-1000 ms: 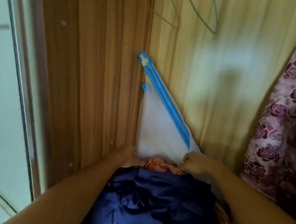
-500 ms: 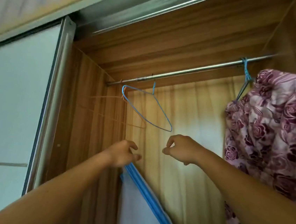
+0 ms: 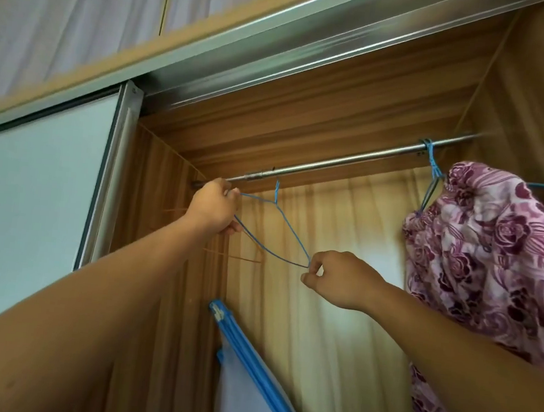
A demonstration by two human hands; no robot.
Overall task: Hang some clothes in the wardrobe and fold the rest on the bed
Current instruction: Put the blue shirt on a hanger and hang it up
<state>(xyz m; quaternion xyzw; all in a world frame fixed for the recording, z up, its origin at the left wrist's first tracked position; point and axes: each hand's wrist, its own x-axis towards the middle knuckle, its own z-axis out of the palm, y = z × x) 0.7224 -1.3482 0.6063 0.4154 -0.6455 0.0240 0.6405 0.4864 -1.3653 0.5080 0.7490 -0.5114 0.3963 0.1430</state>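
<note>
An empty blue wire hanger hangs from the steel wardrobe rail near the rail's left end. My left hand grips the hanger's left corner, close under the rail. My right hand pinches the hanger's right corner lower down. Further right on the rail, a purple floral garment hangs on another blue hanger.
A white storage bag with blue trim leans in the wardrobe's back left corner. The white sliding door stands at the left, with the metal door track overhead. The wardrobe's wooden side wall closes the right.
The view swung up from the blue clothes and bag to the rail. Both hands rose from the clothes and took hold of the empty blue hanger's two corners.
</note>
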